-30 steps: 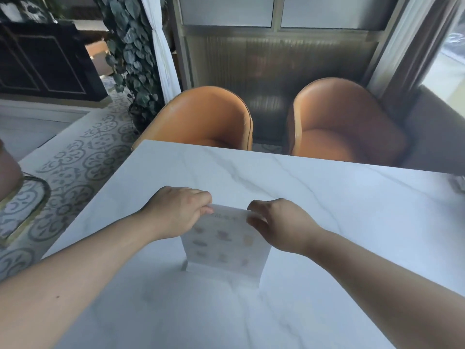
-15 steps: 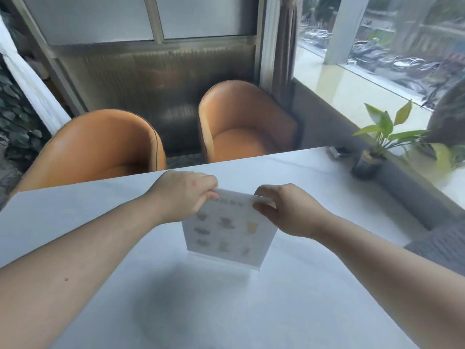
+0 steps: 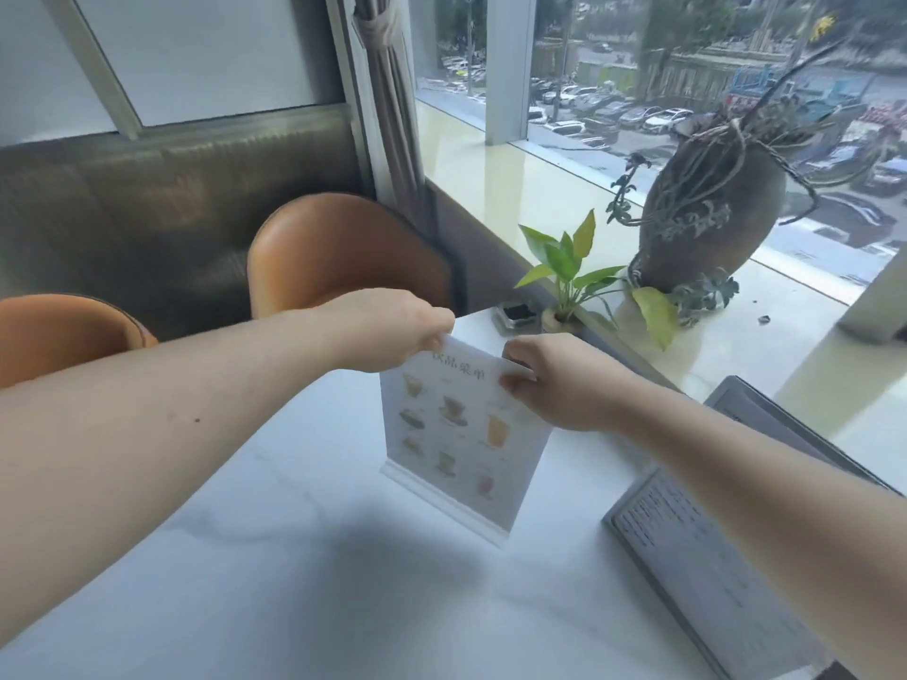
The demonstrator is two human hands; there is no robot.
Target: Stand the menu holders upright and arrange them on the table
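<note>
A clear acrylic menu holder (image 3: 461,434) with a drinks card of small pictures stands upright, tilted a little, over the white marble table (image 3: 294,581). My left hand (image 3: 387,331) pinches its top left corner. My right hand (image 3: 554,385) pinches its top right corner. The holder's base strip is at or just above the tabletop; I cannot tell whether it touches. A second menu holder (image 3: 697,547) with printed text lies flat near the table's right edge, partly under my right forearm.
Two orange chairs (image 3: 338,252) stand behind the table. At the far right corner sit a small black dish (image 3: 518,314) and a green potted plant (image 3: 569,287). A large brown vase (image 3: 706,213) stands on the window ledge.
Both hands have carried the upright menu holder to the right across the table toward the window side. The view has swung right, bringing in the plant, the vase and the flat holder.
</note>
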